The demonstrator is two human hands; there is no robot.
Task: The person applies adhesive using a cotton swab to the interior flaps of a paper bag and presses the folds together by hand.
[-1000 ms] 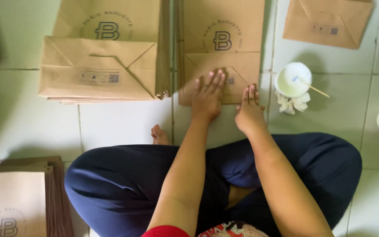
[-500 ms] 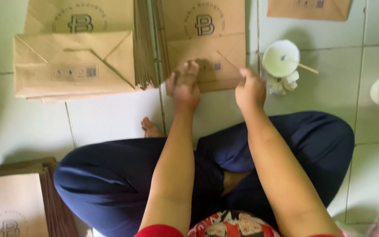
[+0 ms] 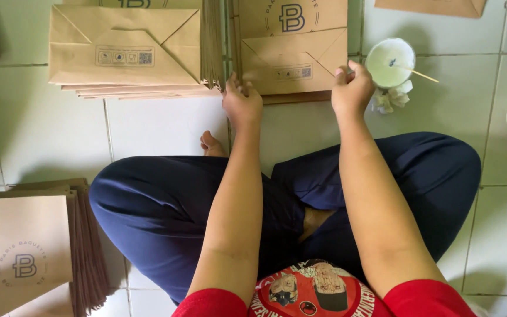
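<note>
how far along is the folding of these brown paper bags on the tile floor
Done: a stack of folded brown paper bags lies at upper left. In hand: the left hand and right hand grip the side edges of the folded brown paper bag in front. Left: a pile of flat brown paper bags waits at lower left.

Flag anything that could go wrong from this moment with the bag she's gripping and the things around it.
1. The right hand grips the folded paper bag right beside the white glue cup with its stick; a sideways move might tip it.
2. The left hand sits against the neighbouring bag stack, whose lower edges already fan out, so it could get nudged further askew.
</note>
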